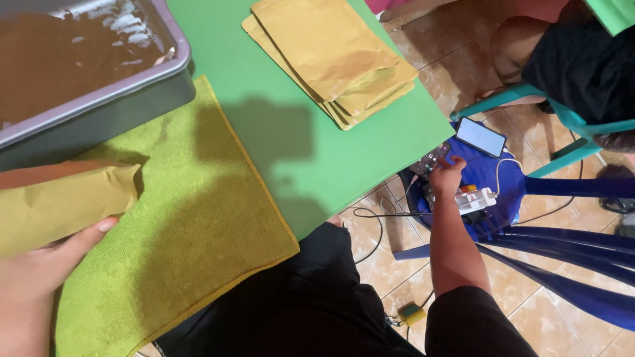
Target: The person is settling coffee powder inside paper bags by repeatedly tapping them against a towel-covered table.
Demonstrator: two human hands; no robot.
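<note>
Left hand grips one brown pouch over the cloth; right hand reaches the chair — grip unclear. About four pouches stacked on the tabletop.

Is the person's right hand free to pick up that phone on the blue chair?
Probably yes: the right hand is empty, already over the blue chair, and the phone lies uncovered just beyond its fingers, with nothing between them.

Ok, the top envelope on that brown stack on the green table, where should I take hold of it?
Take the top envelope by its lower right corner, coming in from the table's right edge. That corner overhangs the envelopes beneath and looks slightly lifted, so fingers could probably slip under it. The left hand already holds another envelope; the right hand is off at the blue chair.
</note>
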